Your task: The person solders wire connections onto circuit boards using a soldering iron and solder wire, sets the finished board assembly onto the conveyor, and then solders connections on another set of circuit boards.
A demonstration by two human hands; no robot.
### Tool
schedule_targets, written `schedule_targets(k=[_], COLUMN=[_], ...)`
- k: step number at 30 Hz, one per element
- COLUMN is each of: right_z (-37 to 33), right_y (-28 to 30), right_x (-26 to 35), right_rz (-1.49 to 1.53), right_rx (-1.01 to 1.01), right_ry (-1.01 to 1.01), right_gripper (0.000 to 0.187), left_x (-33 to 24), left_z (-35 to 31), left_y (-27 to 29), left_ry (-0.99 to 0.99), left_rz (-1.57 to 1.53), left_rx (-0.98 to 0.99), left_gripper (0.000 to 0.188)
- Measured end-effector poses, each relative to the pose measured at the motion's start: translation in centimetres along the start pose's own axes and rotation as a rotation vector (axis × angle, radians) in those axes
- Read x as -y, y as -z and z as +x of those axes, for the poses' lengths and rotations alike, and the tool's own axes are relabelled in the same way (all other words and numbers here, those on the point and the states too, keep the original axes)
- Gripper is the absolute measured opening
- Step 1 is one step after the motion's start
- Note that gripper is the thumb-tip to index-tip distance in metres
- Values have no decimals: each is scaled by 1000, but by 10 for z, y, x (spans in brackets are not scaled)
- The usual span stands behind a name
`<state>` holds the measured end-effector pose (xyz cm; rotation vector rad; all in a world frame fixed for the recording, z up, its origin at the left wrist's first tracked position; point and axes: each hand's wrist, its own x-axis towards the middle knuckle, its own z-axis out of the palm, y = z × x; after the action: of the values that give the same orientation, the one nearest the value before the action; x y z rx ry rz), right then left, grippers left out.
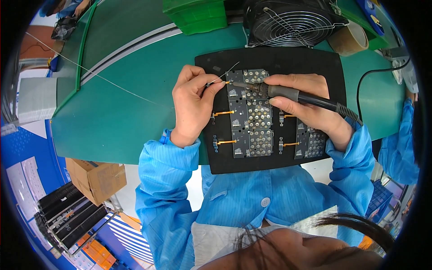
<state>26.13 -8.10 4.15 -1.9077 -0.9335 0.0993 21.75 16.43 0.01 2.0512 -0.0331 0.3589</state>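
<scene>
Far to the left of the black mat (pixel 297 63) sat a pale boxy item (pixel 38 100), with a black rack (pixel 67 216) and a nearer cardboard box (pixel 96 180) both to its lower left. The green bench (pixel 112 128) ran beneath the mat and out on its left. At the mat's upper left, the left hand (pixel 191 102) had its grip pinched, thumb against forefinger, on a thin wire (pixel 230 69). A green bin (pixel 195 17) stood beyond the mat's upper-left corner. Down the mat's middle lay a column of circuit boards (pixel 240 116), the topmost partly covered, with orange ribbons (pixel 226 112) sticking out leftward. A black fan (pixel 288 28) with a wire guard crowded the mat's top edge. Over the mat's upper part, the right hand (pixel 324 118) had its grip closed around a soldering iron (pixel 283 92), tip pointing left at the topmost board; whether it touched could not be told. More boards (pixel 315 146) lay at the mat's right, partly hidden by that hand. Past the mat's upper-right corner stood a tan round container (pixel 346 42); to its right curved a black cable (pixel 358 87), and farther right showed another person's blue sleeve (pixel 398 144).
</scene>
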Motion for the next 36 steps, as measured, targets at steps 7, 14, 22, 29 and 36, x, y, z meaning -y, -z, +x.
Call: schedule_targets(k=[7,14,22,29,36], right_z=[2,0,-5,-44,-103], right_y=[-1,-1,9,51,83], right_x=[-1,-4,5,23,23], right_rz=[-2,14,1,-132,-239], right_rx=[-26,-40,-85,-131,-582], right_ry=[53,81,102,56,-196], right_gripper=[34,33,30,29,28], left_x=[-1,0,1,6,-6], left_z=[0,0,0,-10,-41], left_y=[1,1,1,21,40], left_ry=[11,18,-11,99,71], left_rz=[4,-4,33,-156,5], left_rx=[5,9,-16,-103,-153], left_gripper=[11,11,14,7,7])
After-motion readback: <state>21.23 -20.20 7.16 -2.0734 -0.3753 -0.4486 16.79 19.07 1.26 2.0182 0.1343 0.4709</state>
